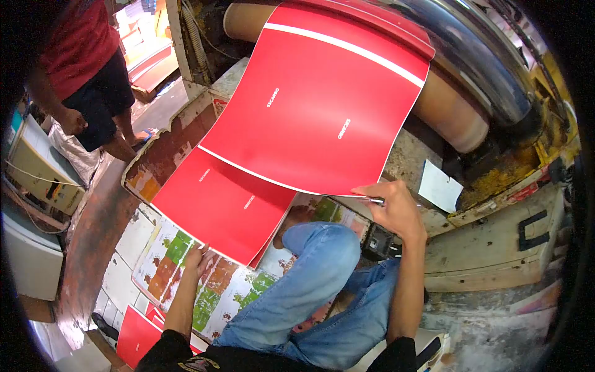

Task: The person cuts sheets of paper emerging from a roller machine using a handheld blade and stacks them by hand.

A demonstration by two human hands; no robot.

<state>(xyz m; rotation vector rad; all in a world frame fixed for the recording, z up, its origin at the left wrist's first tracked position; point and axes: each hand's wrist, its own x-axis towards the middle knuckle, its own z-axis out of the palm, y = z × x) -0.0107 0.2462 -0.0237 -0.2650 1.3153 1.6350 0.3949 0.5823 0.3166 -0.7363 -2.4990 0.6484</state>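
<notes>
A large red printed sheet (322, 93) with a white stripe and small white lettering hangs curved down from the roller. My right hand (396, 208) pinches its lower right edge; a thin, pen-like object (374, 200) also shows between the fingers. Below it lies a stack of similar red sheets (217, 208), partly covered by the hanging one. At the lower left edge of that stack is my left hand (195, 257), its fingers closed on the border of a red sheet. The fingertips are small and partly hidden.
A shiny metal cylinder (483, 56) and a tan roller (455, 115) belong to the machine ahead. White paper (440, 186) rests at right. More red sheets (139, 338) lie low at left. Another person (83, 68) in a red shirt stands at upper left.
</notes>
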